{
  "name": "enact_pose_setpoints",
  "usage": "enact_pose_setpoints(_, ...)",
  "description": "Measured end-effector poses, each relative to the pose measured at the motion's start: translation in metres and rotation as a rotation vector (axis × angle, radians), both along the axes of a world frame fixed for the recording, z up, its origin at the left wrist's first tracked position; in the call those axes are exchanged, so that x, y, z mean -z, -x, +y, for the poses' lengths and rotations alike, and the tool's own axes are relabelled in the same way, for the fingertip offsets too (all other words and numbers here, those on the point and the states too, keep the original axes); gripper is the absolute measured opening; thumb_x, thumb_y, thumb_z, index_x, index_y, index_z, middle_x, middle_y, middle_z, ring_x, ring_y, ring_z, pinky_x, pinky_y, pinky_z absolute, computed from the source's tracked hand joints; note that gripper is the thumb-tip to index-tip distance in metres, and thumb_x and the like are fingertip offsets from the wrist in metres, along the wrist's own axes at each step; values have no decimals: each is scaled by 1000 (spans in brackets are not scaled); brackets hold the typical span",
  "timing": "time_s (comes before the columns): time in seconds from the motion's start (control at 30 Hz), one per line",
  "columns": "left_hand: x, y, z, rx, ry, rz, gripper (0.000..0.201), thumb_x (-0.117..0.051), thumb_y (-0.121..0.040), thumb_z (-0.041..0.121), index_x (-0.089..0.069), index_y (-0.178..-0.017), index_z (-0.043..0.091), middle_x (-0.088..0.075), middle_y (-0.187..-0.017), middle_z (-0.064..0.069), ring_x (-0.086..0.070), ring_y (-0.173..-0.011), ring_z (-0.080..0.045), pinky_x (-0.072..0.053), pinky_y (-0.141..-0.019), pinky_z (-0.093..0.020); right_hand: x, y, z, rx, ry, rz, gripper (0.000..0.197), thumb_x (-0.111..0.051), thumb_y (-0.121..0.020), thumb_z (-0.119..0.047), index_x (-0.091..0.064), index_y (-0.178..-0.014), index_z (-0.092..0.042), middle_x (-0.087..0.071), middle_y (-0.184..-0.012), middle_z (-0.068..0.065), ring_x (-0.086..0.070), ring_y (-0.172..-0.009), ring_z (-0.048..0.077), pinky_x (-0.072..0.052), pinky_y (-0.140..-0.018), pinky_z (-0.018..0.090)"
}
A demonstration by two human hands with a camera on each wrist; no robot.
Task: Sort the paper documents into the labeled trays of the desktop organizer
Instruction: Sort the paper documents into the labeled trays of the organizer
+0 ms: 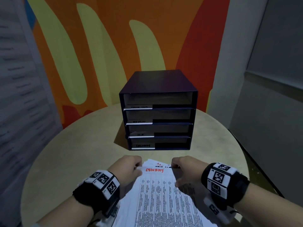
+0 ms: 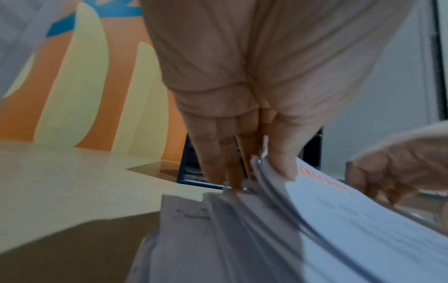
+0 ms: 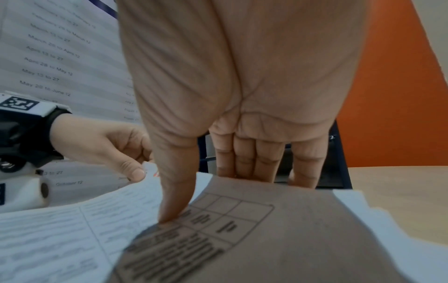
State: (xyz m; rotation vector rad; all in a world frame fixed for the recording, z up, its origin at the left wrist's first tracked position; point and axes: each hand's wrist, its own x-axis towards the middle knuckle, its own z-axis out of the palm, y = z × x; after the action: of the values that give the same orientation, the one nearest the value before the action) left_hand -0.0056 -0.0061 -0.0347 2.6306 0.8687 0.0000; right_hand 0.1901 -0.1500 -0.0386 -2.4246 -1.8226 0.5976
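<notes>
Paper filled the near middle of the round, pale, smooth-topped table (image 1: 68, 145): a loose stack of documents (image 1: 162, 199), thin white sheets printed with dense columns of small text, their far edges fanned unevenly. A word in red marker, too blurred to read, ran across the far end of the top sheet (image 1: 155, 170).

The left hand (image 1: 129, 167) held the far left corner of the stack. In the left wrist view its thumb lay on top of several lifted sheets while the fingers (image 2: 218, 153) curled beneath them, so the corner was pinched and bent upward, the page edges showing as thin curved layers.

The right hand (image 1: 185, 171) was at the far right corner. In the right wrist view its thumb pressed down on a printed grid on one sheet and the four fingers (image 3: 244, 159) reached over the far edge of a raised page, their tips hidden behind it, so that corner was gripped too.

Beyond the papers, farther along the table and well apart from both hands, stood the desktop organizer (image 1: 158, 110), a boxy dark blue unit with four stacked open trays. Each tray had a white strip label (image 1: 139, 122) at the left of its front lip, the handwriting mostly illegible. Both wrists wore black bands (image 1: 98, 187) carrying square black-and-white markers. Behind the table rose a wall (image 1: 114, 46) painted in orange, red and pale yellow curved shapes.
</notes>
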Motion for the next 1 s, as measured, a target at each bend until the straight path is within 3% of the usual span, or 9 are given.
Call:
enact_pose_setpoints(0.1,-4,6,8,-36,27,-182,13,-57,-92,24,-57,-79,22,-63,-84,7,-60,-79,-12,-51,-72,-30,-4,-5,-2,51,-80,23,31,-76,-77,-32,-53,-93,-17,-57,-91,-3,-51,-81,18,-39,-63,28)
enact_pose_setpoints(0.23,-15,14,14,-131,128,-436,16,-53,-97,26,-58,-82,21,-67,-78,1,-66,-71,-13,-52,-60,-29,-13,-19,-8,196,-262,183,23,-74,-80,-31,-52,-80,-25,-54,-80,-8,-54,-78,16,-39,-60,24)
enact_pose_setpoints(0.37,-24,18,20,-211,266,-613,14,-54,-98,24,-60,-86,18,-72,-81,-2,-70,-74,-16,-56,-69,-41,-19,-31,-14,386,-487,699,13,-72,-85,-15,-61,-84,-8,-63,-76,18,-58,-66,26,-46,-59,37)
enact_pose_setpoints(0.43,-26,17,21,-213,308,-649,15,-54,-98,23,-60,-86,15,-73,-82,-3,-70,-75,-21,-56,-69,-43,-19,-33,-15,416,-537,793,13,-68,-88,-9,-59,-89,0,-66,-84,28,-61,-69,33,-47,-61,41)
enact_pose_setpoints(0.67,-24,12,20,-220,248,-617,16,-46,-101,27,-51,-88,19,-68,-82,-3,-65,-75,-18,-50,-65,-35,-14,-30,-10,464,-583,934,7,-63,-90,-3,-59,-95,-8,-70,-96,24,-66,-79,37,-50,-65,44)
enact_pose_setpoints(0.73,-21,10,19,-260,231,-603,16,-43,-102,28,-47,-90,19,-64,-86,-3,-62,-81,-20,-49,-72,-38,-9,-28,-11,421,-469,998,22,-62,-91,-3,-61,-109,-15,-72,-103,16,-69,-80,30,-51,-61,36)
enact_pose_setpoints(0.83,-15,8,19,-337,414,-571,8,-46,-101,25,-44,-104,17,-68,-94,-5,-68,-86,-23,-54,-84,-48,2,-27,-10,410,-306,960,30,-59,-89,2,-63,-113,-16,-74,-95,8,-69,-75,24,-53,-63,41)
enact_pose_setpoints(0.93,-9,11,19,-279,623,-403,52,-60,-93,8,-29,-128,30,-70,-104,-8,-71,-89,-26,-58,-80,-47,12,-33,-7,510,-272,824,22,-59,-90,2,-65,-108,-9,-65,-59,-3,-57,-46,11,-41,-52,27)
enact_pose_setpoints(1.0,-6,14,18,-175,622,-298,68,-63,-88,-1,-30,-133,39,-65,-110,-1,-68,-93,-17,-57,-72,-32,14,-36,-6,534,-263,726,15,-62,-89,-1,-66,-101,-9,-67,-59,-7,-62,-52,6,-48,-60,27)
